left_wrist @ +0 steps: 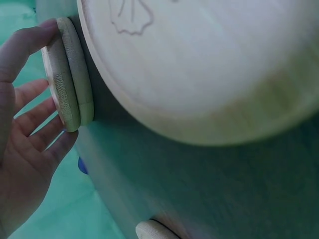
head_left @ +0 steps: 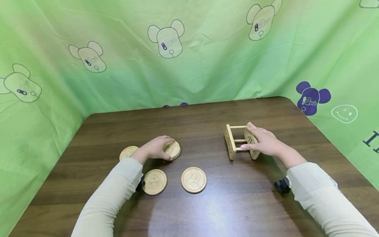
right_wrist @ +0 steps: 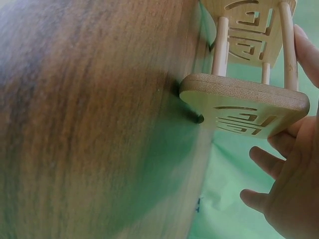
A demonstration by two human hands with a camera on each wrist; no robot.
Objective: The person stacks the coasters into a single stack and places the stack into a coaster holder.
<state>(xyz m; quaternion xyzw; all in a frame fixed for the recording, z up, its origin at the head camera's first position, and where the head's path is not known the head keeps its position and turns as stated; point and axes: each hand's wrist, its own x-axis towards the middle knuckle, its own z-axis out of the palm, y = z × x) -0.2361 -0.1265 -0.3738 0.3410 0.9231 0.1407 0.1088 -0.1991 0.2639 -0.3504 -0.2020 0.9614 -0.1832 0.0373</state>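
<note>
Toward the left of the table, my left hand (head_left: 154, 148) spans a round wooden coaster, its thumb and fingers at opposite edges. In the left wrist view this coaster (left_wrist: 61, 84) lies flat against a second coaster (left_wrist: 83, 79), the two stacked. On the right, my right hand (head_left: 263, 141) holds a small wooden coaster rack (head_left: 230, 143) by its right end panel, thumb by a rod and fingers over the panel's far part. The right wrist view shows the rack's cut-out side panel (right_wrist: 244, 107) and the round rods (right_wrist: 220, 47) joining its two ends.
Three more coasters lie on the brown table (head_left: 207, 210): one (head_left: 128, 151) behind my left wrist, one (head_left: 154, 182) near my left sleeve, and one (head_left: 193, 180) at the middle, these last two with engraved leaves. A green printed cloth (head_left: 207, 65) hangs around the table's back and sides.
</note>
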